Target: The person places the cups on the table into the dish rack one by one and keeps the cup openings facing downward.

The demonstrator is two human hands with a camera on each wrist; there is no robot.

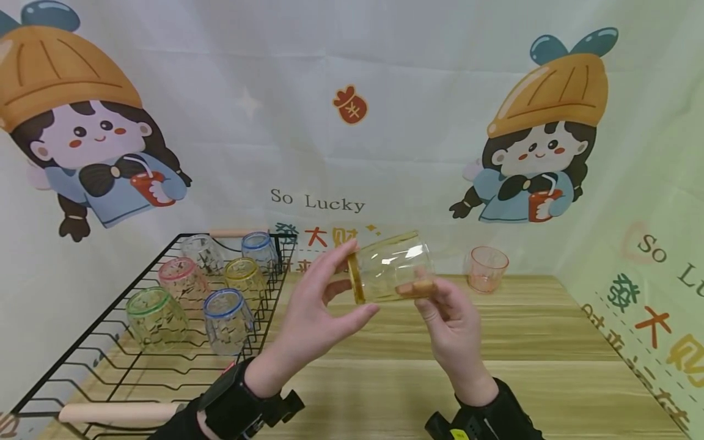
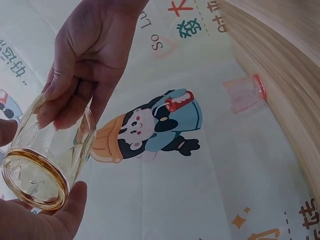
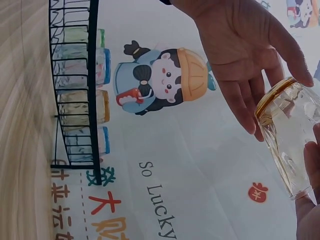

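Note:
A clear yellow-tinted glass (image 1: 390, 269) is held in the air, tipped on its side, its thick amber base towards the left hand and its mouth towards the right. My right hand (image 1: 456, 330) pinches the mouth end, fingers reaching inside and thumb outside. My left hand (image 1: 313, 311) spans the base with fairly straight fingers, its fingertips above and thumb below. In the left wrist view, the left thumb (image 2: 75, 205) lies along the base edge. The right wrist view shows a gap between the left palm and the base.
A black wire rack (image 1: 115, 351) with wooden handles stands at left, holding several upside-down glasses, among them a green one (image 1: 156, 318), a blue-ringed one (image 1: 228, 321) and a pink one (image 1: 184, 281). A pink glass (image 1: 487, 269) stands at the back right of the wooden table (image 1: 495, 342), near the printed cloth.

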